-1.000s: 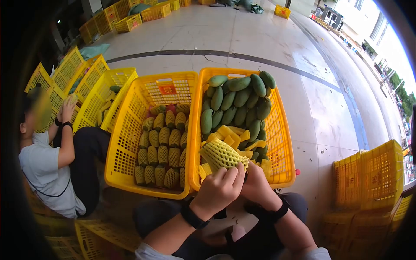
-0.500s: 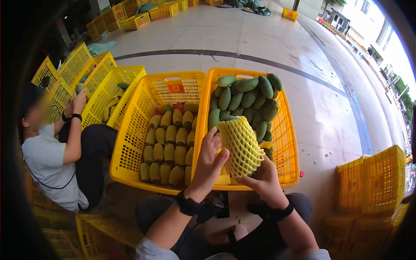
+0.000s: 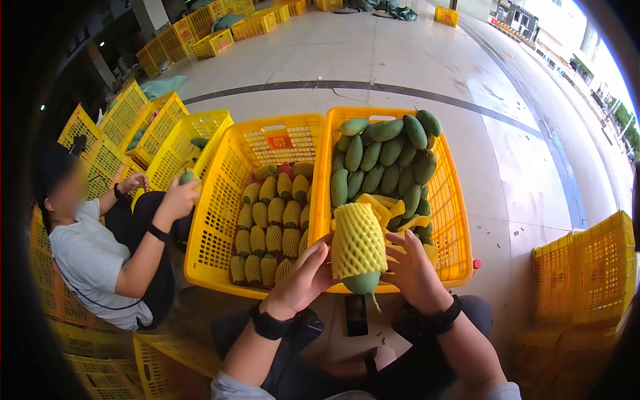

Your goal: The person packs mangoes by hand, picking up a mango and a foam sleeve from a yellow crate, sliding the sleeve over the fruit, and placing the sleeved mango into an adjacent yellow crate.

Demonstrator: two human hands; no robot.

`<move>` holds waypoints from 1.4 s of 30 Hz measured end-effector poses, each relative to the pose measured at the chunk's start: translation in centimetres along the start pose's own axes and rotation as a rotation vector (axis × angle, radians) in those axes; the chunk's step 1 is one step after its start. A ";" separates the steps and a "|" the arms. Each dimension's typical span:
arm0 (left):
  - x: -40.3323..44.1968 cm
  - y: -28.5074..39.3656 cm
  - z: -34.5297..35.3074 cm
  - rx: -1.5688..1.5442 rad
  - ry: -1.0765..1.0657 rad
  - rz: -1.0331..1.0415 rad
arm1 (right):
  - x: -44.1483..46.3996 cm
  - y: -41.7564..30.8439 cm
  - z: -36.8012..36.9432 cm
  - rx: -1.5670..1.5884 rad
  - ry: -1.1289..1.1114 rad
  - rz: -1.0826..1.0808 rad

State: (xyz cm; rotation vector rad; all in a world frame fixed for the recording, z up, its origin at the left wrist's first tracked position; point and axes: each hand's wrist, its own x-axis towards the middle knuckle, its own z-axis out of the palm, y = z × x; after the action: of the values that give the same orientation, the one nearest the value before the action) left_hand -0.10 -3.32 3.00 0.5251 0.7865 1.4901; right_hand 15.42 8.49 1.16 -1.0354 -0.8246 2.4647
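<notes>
Mango [image 3: 362,283]: in net [image 3: 359,240], between left hand [image 3: 300,277] and right hand [image 3: 419,277];
Left: grip unclear;
Right: fingers spread apart

Over on the left sits a pale-shirted co-worker [image 3: 93,260], while yellow crates [image 3: 587,267] stand stacked off to the right.

Near the centre, a matt, foam-like net sleeve [image 3: 359,241], rough with raised mesh, covers a smooth-skinned mango [image 3: 362,283]. Hard plastic stacked crates [image 3: 597,273] stand between three and four o'clock; towards twelve, the floor [image 3: 333,60] looks smooth, faintly glossy.
</notes>
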 end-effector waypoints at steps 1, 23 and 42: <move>-0.3 -0.5 -0.7 0.073 0.008 -0.010 | 0.1 0.2 0.0 0.056 -0.078 0.046; -0.1 -3.5 -4.4 -0.051 0.437 -0.021 | -0.7 -0.2 -1.6 -0.088 -0.130 0.014; -0.1 -1.2 -3.3 -0.055 0.090 0.005 | -2.2 -1.3 0.0 0.038 -0.414 -0.021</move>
State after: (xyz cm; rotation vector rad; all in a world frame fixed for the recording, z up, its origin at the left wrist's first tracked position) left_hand -1.73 -4.00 -0.05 0.4212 0.8121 1.5443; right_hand 17.02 8.37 3.12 -0.5024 -0.8942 2.7058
